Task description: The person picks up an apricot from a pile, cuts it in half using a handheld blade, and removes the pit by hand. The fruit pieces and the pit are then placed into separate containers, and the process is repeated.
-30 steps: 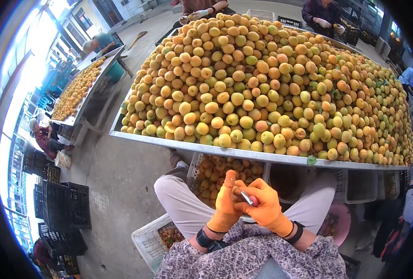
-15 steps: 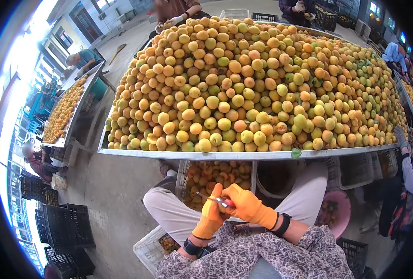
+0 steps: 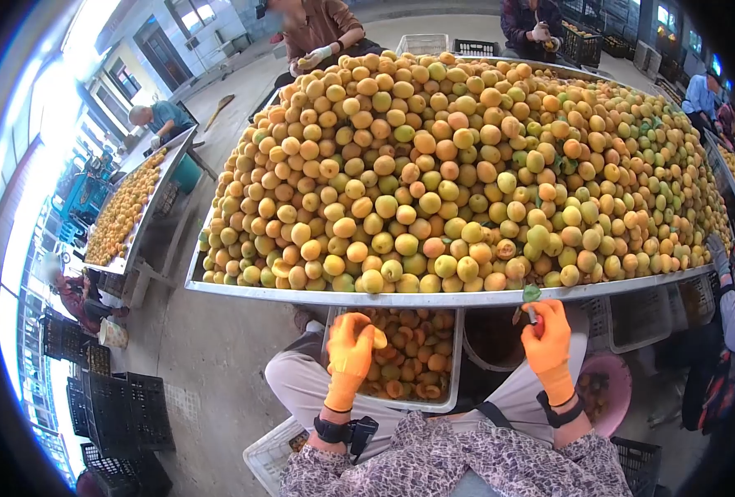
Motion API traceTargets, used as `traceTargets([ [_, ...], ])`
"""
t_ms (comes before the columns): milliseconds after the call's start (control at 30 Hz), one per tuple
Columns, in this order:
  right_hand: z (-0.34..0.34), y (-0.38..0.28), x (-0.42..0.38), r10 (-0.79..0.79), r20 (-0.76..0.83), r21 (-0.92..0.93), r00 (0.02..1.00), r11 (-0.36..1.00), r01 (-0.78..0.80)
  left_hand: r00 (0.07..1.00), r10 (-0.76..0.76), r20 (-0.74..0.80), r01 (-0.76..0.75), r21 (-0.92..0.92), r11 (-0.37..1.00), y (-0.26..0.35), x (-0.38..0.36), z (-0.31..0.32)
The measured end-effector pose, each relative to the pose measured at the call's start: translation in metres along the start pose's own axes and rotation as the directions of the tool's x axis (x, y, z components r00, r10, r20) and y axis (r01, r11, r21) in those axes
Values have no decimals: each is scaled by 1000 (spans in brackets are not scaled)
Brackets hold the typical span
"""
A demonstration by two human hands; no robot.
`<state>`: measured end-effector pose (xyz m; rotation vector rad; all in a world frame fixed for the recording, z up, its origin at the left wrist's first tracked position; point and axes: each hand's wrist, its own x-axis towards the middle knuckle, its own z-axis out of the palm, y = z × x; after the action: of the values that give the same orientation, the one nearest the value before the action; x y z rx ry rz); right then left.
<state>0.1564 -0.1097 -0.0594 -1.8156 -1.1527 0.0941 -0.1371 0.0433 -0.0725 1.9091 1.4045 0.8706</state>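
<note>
My left hand [image 3: 351, 352], in an orange glove, holds a piece of apricot [image 3: 379, 339] at the left side of a white crate [image 3: 442, 404] of halved apricots [image 3: 413, 352]. My right hand [image 3: 547, 344], also gloved in orange, is closed around a small knife with a red handle [image 3: 536, 321], near the table edge and right of a round bucket [image 3: 487, 331]. Beyond both hands, a large heap of whole apricots [image 3: 433, 182] lies on a metal-edged table [image 3: 367, 296]. A green leaf [image 3: 532, 293] hangs at its front edge.
A pink basin [image 3: 618, 393] stands at the right beside my knee. Black crates [image 3: 127, 414] are stacked at the left. Other people work around: two across the table, others left and right. A second table [image 3: 148, 203] with apricots is at the left.
My hands have moved apart from being together over the crate. The left went left with an apricot piece, the right went right with the knife. The view has shifted slightly.
</note>
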Motion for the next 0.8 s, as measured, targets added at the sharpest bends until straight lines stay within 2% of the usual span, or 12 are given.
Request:
traceTargets([
  [67,-2,3,-3,51,-38,20,998,999,-50,983,97,-157,-86,75,993,11,16,-5],
  [100,-3,1,-5,193,-24,171,981,967,-186,987,27,-157,-32,-27,999,8,26,-6],
  [133,-3,1,-6,326,12,315,945,896,-313,986,33,-161,-37,-20,999,14,37,-7],
  [200,0,0,-6,247,-28,260,969,938,-231,984,92,-150,-90,19,996,28,60,-7],
  [267,-2,-16,-5,391,95,494,915,780,-385,969,191,-155,-183,62,981,28,80,2],
  [300,-6,-23,-3,430,155,519,889,730,-444,970,193,-148,-189,39,981,28,91,9],
  [467,-22,-44,1,412,164,538,896,724,-432,931,318,-177,-324,-8,946,41,156,43],
  [500,-29,-52,3,438,213,541,873,691,-479,937,332,-113,-325,72,943,46,169,48],
  [567,-42,-58,1,472,282,556,835,629,-543,940,336,-51,-334,52,941,58,196,69],
  [733,-51,-60,-9,389,194,518,901,739,-431,920,391,40,-385,290,876,95,225,109],
  [767,-53,-60,-7,367,182,514,912,756,-406,952,289,99,-301,463,834,106,225,112],
  [800,-57,-62,-4,366,172,508,914,763,-401,956,169,239,-276,545,792,115,229,109],
])
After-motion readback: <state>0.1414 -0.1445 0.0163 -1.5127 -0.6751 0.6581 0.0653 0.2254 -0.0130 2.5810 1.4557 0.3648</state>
